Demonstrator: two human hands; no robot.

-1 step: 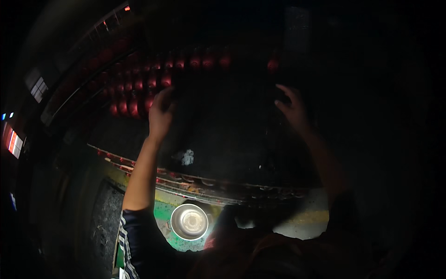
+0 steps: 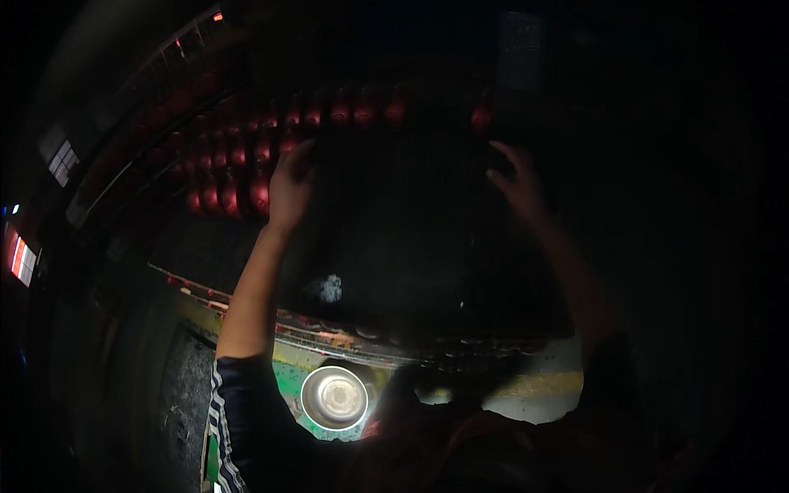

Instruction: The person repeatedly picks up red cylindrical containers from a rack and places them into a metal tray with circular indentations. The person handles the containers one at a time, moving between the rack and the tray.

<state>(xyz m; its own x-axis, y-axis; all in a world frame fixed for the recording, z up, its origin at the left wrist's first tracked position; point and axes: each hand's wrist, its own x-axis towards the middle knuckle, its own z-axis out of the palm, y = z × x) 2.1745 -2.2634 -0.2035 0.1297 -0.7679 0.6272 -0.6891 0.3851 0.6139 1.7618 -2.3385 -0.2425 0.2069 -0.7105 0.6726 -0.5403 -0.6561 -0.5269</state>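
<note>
Over a wide, very dark table-like surface (image 2: 394,246), both my arms reach forward. My left hand (image 2: 289,187) is beside the right end of rows of shiny red rounded objects (image 2: 234,168), its fingers curved and its thumb apart. Across from it, my right hand (image 2: 519,182) has fingers and thumb spread, just below a single red rounded object (image 2: 482,115). Nothing shows in either hand. It is too dark between them to make out more, and I cannot tell whether the fingers touch anything.
A round metal bowl (image 2: 334,398) stands on the green-marked floor, close to my body. Along the near edge runs a lower layer or rack (image 2: 329,341) holding small reddish things. A pale patch (image 2: 330,287) lies on the dark surface. Lit windows (image 2: 63,162) show at far left.
My left hand has moved a little to the right and farther away. My right fingertips are slightly farther forward. The whole view has shifted slightly.
</note>
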